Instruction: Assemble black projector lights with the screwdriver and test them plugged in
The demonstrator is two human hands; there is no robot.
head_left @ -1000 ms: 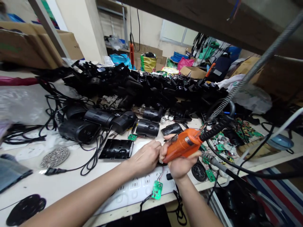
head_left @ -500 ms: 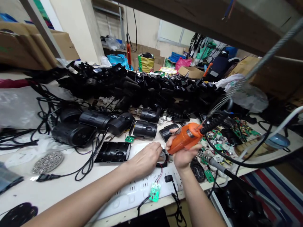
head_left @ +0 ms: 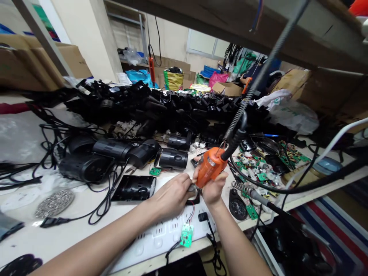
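My right hand is wrapped round an orange electric screwdriver, whose tip is hidden. Close beside it, the fingers of my left hand are closed on a small round metal motor set in a black part. From there red and dark wires run to a green circuit board lying on a white power strip. A black plug sits in the strip. Left of my left hand lies an open black housing shell.
Several black cylindrical housings stand behind my hands, before a heap of black parts. A soldering iron lies to the right near scattered green boards. A steel-wool pad and cables are on the left.
The screwdriver has tilted more upright and moved left, closer to my left hand, and its spring cord has swung left. My left hand stays on the motor. The whole view has shifted slightly.
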